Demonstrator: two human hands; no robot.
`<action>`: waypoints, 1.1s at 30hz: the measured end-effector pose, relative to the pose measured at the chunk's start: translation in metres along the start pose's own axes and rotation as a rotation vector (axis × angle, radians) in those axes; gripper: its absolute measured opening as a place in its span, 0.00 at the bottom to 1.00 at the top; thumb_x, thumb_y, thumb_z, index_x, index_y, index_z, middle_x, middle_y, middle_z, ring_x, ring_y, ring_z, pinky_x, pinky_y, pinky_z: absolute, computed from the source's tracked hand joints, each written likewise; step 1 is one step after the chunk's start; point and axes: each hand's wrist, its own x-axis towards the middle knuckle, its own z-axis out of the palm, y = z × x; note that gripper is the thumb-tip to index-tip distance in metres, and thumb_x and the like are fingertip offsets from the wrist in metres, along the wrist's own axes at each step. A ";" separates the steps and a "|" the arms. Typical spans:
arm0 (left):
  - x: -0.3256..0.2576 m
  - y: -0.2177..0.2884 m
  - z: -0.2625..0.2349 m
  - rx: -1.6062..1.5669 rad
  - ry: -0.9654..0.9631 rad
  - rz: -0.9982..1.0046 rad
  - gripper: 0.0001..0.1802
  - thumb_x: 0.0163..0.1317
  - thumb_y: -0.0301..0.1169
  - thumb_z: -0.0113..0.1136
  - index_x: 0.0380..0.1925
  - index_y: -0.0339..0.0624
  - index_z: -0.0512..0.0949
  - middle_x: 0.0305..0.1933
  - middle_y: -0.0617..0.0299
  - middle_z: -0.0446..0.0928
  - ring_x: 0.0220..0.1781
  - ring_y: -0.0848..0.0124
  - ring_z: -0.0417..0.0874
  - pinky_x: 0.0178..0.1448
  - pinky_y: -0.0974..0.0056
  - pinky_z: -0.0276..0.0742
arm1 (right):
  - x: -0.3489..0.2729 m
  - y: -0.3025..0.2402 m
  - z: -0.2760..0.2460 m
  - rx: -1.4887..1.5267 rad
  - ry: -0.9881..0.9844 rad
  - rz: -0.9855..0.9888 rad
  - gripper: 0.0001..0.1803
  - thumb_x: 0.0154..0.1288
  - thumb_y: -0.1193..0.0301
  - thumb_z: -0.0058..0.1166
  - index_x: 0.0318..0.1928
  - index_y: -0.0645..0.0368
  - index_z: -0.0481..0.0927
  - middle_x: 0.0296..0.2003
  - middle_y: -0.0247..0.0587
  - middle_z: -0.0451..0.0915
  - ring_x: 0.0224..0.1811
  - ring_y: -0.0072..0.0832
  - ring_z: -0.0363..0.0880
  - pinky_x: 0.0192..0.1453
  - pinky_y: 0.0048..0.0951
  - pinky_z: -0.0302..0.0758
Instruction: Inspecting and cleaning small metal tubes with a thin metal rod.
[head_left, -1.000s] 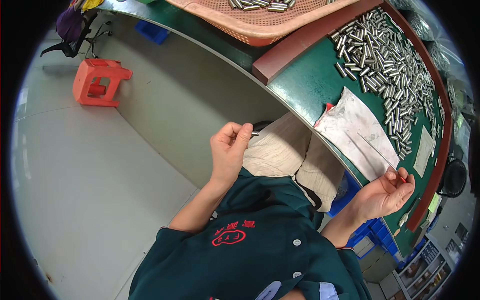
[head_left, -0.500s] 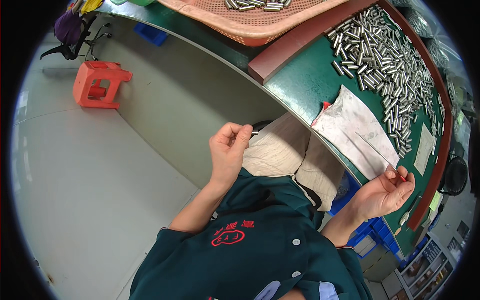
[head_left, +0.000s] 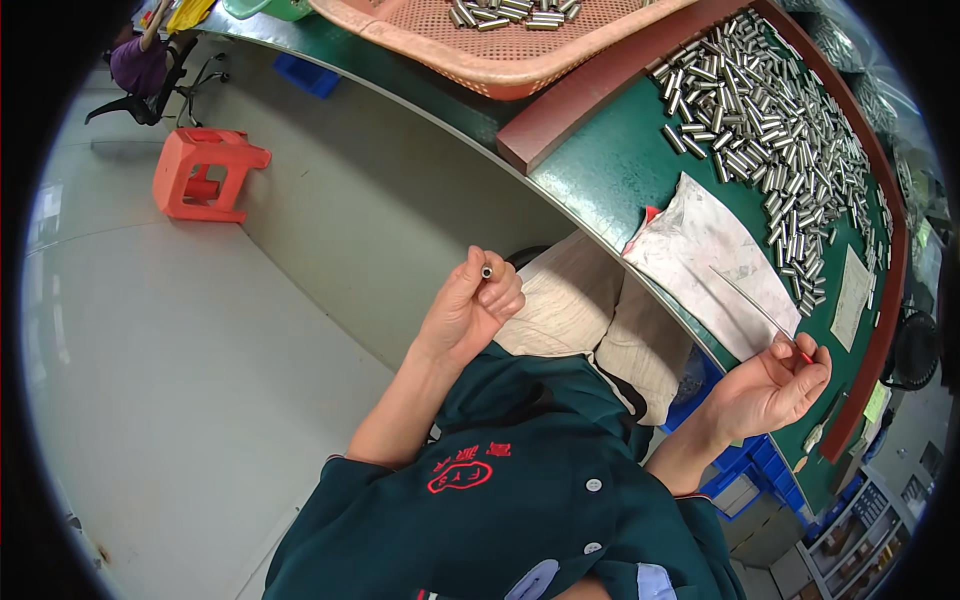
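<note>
Since a second ago the left hand (head_left: 468, 308) has turned a little, so that the open end of the small metal tube (head_left: 487, 271) pinched at its fingertips now faces up toward the camera; the right hand (head_left: 772, 385) has barely shifted. The left hand is closed narrow around the tube, thumb and forefinger holding it just above the person's lap, clear of the table (head_left: 600, 175). The right hand lies palm up with its fingers curled, gripping a thin metal rod (head_left: 752, 303) with a red tip near the fingers; the rod slants up and away over a crumpled white cloth (head_left: 700, 255). Between the two forearms are the dark green shirt (head_left: 520, 500) and the light trousers (head_left: 590, 310) of the seated person.

The cloth lies at the table's near edge, on its green surface. Just beyond it a large scatter of short metal tubes (head_left: 780, 130) spreads across the table toward the right. A dark red strip (head_left: 600, 95) runs along the table left of the scatter, and beyond it stands a pink perforated tray (head_left: 490, 60) holding more tubes. Blue bins (head_left: 750, 470) sit under the table by the right hand. Far off on the floor at the left stands an orange plastic stool (head_left: 205, 170).
</note>
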 end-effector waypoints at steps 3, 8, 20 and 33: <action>0.003 -0.003 -0.005 -0.046 0.023 -0.029 0.22 0.64 0.46 0.39 0.16 0.44 0.60 0.15 0.71 0.54 0.19 0.80 0.53 0.26 0.74 0.53 | 0.000 0.004 0.000 -0.013 0.000 0.006 0.15 0.67 0.65 0.36 0.42 0.63 0.71 0.31 0.45 0.76 0.23 0.22 0.69 0.31 0.18 0.68; 0.002 -0.004 -0.002 0.065 -0.021 -0.035 0.23 0.63 0.46 0.40 0.14 0.44 0.59 0.14 0.71 0.54 0.18 0.80 0.53 0.26 0.74 0.53 | -0.001 0.002 -0.001 -0.017 0.007 -0.001 0.15 0.67 0.65 0.36 0.42 0.63 0.71 0.30 0.45 0.76 0.23 0.22 0.69 0.32 0.18 0.68; 0.003 -0.007 -0.011 -0.293 0.015 -0.170 0.21 0.63 0.45 0.41 0.16 0.45 0.60 0.14 0.72 0.54 0.19 0.81 0.53 0.26 0.75 0.54 | 0.000 0.003 -0.001 0.002 -0.020 -0.001 0.15 0.67 0.65 0.36 0.41 0.63 0.71 0.29 0.44 0.76 0.25 0.24 0.70 0.31 0.19 0.68; -0.006 -0.005 0.007 -0.395 0.379 -0.324 0.18 0.59 0.39 0.52 0.14 0.45 0.64 0.11 0.72 0.54 0.15 0.81 0.53 0.21 0.76 0.52 | -0.041 -0.001 0.048 0.023 -0.727 -0.139 0.13 0.68 0.62 0.32 0.38 0.60 0.61 0.26 0.57 0.75 0.22 0.38 0.74 0.26 0.31 0.72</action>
